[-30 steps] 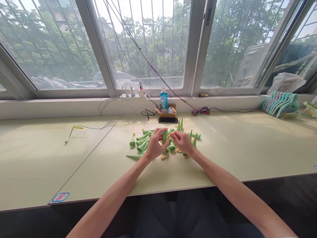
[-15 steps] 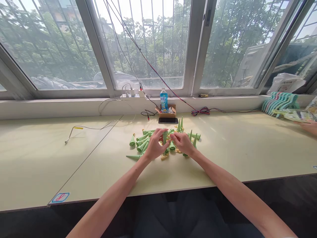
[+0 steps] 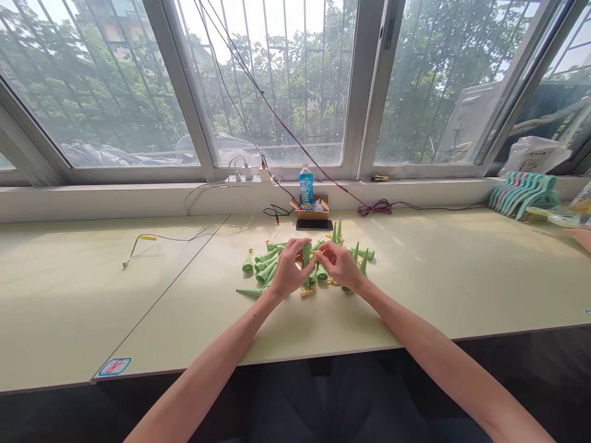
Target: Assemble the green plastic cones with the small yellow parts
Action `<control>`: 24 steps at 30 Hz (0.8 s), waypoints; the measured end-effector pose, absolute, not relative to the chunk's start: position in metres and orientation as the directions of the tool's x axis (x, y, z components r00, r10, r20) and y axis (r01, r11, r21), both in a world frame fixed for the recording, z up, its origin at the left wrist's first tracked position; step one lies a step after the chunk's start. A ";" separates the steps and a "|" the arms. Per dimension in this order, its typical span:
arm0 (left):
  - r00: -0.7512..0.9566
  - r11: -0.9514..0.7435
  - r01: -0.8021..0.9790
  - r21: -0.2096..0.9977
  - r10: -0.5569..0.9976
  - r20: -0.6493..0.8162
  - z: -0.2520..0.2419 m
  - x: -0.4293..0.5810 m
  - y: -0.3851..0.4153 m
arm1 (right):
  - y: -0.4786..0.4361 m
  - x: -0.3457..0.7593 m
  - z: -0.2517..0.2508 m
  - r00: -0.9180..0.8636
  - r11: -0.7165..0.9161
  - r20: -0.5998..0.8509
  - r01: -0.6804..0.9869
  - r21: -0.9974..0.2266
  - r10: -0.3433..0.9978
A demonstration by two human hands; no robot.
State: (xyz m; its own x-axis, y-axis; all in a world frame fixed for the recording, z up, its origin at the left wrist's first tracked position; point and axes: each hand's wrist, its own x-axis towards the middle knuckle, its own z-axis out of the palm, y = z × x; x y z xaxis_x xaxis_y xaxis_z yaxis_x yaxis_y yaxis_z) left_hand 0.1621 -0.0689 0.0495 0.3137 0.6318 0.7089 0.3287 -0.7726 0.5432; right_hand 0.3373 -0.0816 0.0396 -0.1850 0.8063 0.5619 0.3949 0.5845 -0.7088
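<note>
A heap of green plastic cones [image 3: 265, 266] mixed with small yellow parts lies on the pale table [image 3: 184, 307], straight ahead of me. My left hand [image 3: 289, 271] is closed around one upright green cone [image 3: 306, 253] held just above the heap. My right hand [image 3: 339, 264] is beside it, its fingertips pinched on a small yellow piece [image 3: 316, 252] at the cone's side. The two hands nearly touch. A few cones stand point up at the heap's far right.
A black phone [image 3: 314, 224], a small cardboard box [image 3: 314, 212] and a blue-labelled bottle [image 3: 306, 186] sit behind the heap. Cables and a power strip [image 3: 244, 178] run along the sill. Coloured hangers [image 3: 524, 192] lie far right, near another person's hand [image 3: 582, 237].
My hands have stayed over the heap, with the right fingertips shifting slightly against the cone. The other person's hand at the far right edge came into view with a packet.
</note>
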 end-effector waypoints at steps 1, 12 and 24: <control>0.317 -0.773 0.326 0.545 0.632 0.707 0.049 0.162 -0.069 | -0.082 0.337 0.039 -0.192 0.589 0.562 0.387 -0.710 0.804; 0.359 -0.786 0.323 0.527 0.617 0.700 0.049 0.162 -0.070 | -0.078 0.337 0.037 -0.197 0.581 0.559 0.444 -0.682 0.806; 0.336 -0.774 0.339 0.534 0.630 0.700 0.049 0.162 -0.069 | -0.081 0.337 0.038 -0.233 0.582 0.535 0.389 -0.714 0.812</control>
